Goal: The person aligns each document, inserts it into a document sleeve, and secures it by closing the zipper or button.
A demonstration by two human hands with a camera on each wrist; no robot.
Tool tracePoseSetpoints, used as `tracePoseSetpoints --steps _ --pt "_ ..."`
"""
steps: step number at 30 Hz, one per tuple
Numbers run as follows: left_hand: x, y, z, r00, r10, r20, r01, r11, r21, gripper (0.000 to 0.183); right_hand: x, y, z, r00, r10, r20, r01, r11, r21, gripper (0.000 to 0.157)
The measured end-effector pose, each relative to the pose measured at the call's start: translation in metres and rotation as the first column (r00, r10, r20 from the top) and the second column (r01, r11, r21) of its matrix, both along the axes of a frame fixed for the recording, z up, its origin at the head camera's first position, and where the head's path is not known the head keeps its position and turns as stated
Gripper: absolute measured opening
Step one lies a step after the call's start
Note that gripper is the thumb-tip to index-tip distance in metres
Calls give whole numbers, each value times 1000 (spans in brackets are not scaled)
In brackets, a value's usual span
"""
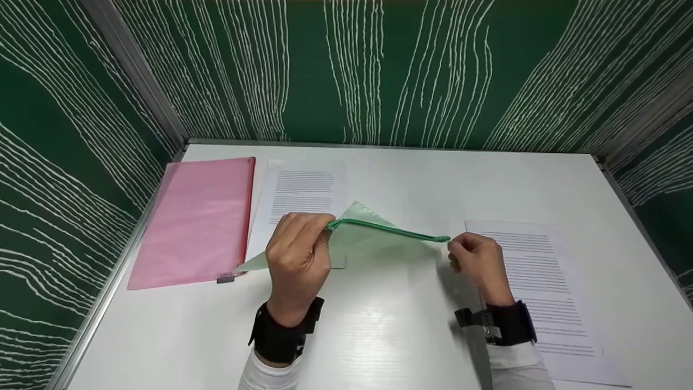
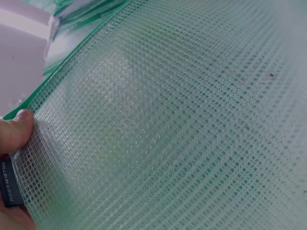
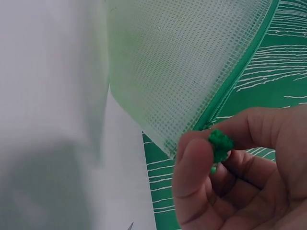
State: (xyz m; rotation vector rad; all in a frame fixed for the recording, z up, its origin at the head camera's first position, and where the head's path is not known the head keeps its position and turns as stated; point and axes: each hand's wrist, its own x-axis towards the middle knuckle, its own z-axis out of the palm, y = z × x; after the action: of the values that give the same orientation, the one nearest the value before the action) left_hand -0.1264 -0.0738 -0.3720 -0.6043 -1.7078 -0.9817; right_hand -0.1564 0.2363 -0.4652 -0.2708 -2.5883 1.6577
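A translucent green mesh zipper pouch [image 1: 387,246] is held above the white table, its green zipper edge [image 1: 390,228] running between both hands. My left hand [image 1: 296,257] grips the zipper edge at one end. The left wrist view shows the thumb on that corner, beside a small dark label [image 2: 10,184]. At the zipper's other end, my right hand [image 1: 479,262] pinches the zipper pull, whose green cord [image 3: 220,145] pokes out between thumb and fingers. The mesh panel [image 2: 168,120] fills most of the left wrist view. Part of the pouch lies hidden behind the left hand.
A pink zipper pouch [image 1: 197,222] lies at the left of the white table [image 1: 368,336]. Printed sheets lie behind the left hand [image 1: 303,189] and under the right forearm [image 1: 541,292]. Green walls with white wavy lines [image 1: 346,70] enclose the back and sides.
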Motion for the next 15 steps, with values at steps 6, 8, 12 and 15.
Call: tracePoseSetpoints --steps 6,8,12,15 --pt "0 0 0 1000 -1 -1 1 1000 3 16 1 0 -1 1000 8 -24 -7 1000 10 15" --pt "0 0 0 1000 -1 -4 1 1000 3 16 1 1 -3 999 14 -33 -14 1000 21 16" --pt "-1 0 -1 1000 6 -10 -6 1000 2 16 0 3 -6 999 10 -47 -7 998 62 17" --pt "-1 0 -1 1000 9 -12 -9 1000 2 16 -1 3 -7 999 1 -48 3 996 93 17"
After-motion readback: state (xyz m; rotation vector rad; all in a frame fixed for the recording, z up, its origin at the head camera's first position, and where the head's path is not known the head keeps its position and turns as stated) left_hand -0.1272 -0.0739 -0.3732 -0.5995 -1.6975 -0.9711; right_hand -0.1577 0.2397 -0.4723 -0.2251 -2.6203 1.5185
